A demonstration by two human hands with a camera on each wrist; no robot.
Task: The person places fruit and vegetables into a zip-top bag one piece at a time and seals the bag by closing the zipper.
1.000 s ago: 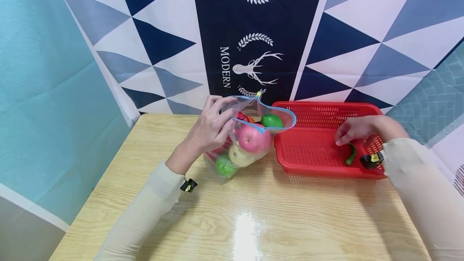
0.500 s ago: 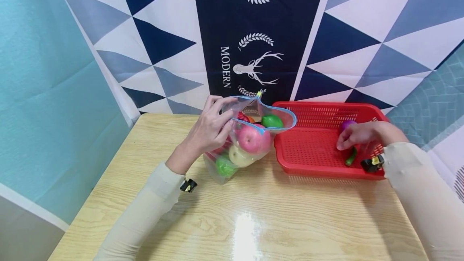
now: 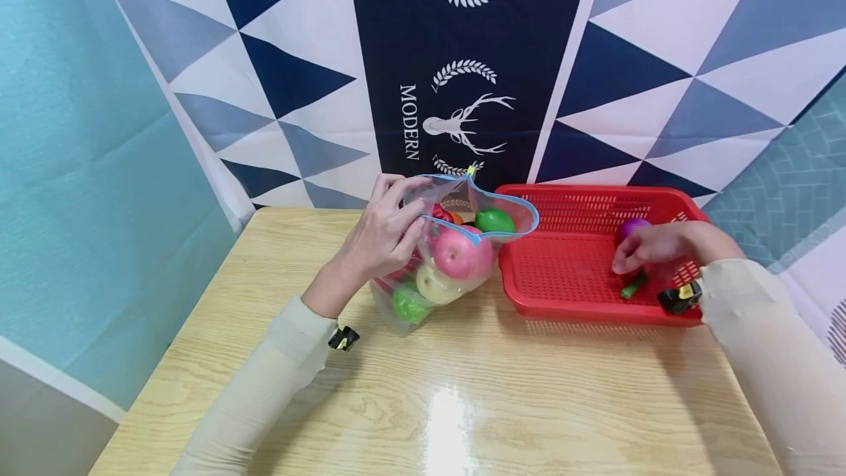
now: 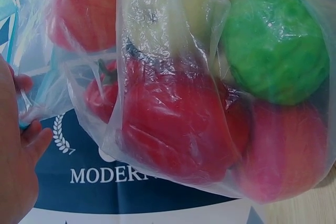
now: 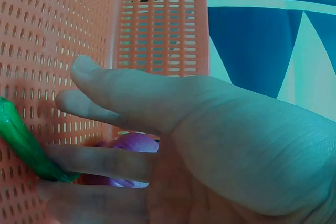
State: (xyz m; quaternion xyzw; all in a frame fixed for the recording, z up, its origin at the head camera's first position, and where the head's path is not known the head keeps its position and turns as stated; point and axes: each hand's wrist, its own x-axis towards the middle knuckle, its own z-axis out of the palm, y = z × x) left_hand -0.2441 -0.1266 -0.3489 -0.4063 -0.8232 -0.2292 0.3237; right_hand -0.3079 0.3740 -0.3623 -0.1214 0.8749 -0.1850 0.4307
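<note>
My left hand (image 3: 388,232) pinches the blue-edged rim of a clear zip bag (image 3: 390,318), holding its mouth open. Inside the bag are a pink apple (image 3: 456,252), a pale yellow fruit (image 3: 435,286), a green bumpy ball (image 3: 411,305), a green oval fruit (image 3: 494,220) and red pieces (image 4: 173,129). Over in the red basket (image 3: 548,307), my right hand (image 3: 651,247) reaches down with fingers fairly straight. A green chili pepper (image 5: 26,145) lies by its fingertips, seemingly touching them. Behind the hand sits a purple item (image 3: 634,226), partly hidden.
The basket stands right of the bag, against the patterned backdrop (image 3: 277,72). A wooden table (image 3: 370,395) carries both. Perforated walls of the basket surround the right hand.
The purple item has come into view behind my right hand, which has shifted slightly. The green chili pepper has moved a little left and tilted. My left hand and the bag stay put.
</note>
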